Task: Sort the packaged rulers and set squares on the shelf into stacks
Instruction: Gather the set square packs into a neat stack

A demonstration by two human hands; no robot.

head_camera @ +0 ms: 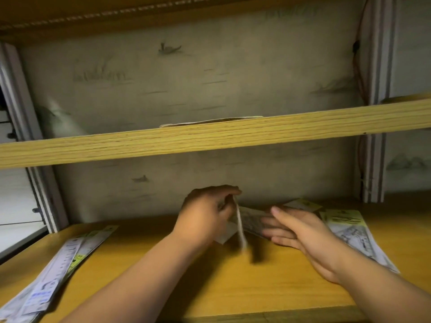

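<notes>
The left hand (205, 215) has its grip pinched on a thin packet (241, 231) standing on edge; the right hand (303, 234), grip released, touches flat packets (250, 219) with straight fingers (278, 231).

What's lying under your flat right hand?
A printed grey packet on the yellow wooden shelf; the right hand covers its right part, so anything beneath is hidden.

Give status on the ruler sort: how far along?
Partway.
Done: long ruler packs lie in a loose pile at the left of the shelf, and wider packs are piled at the right.
In hand: the left hand pinches one packet edge-on, and the right hand lies flat on the middle packs.
Left: those middle packs. Both piles look fanned, not squared.
</notes>
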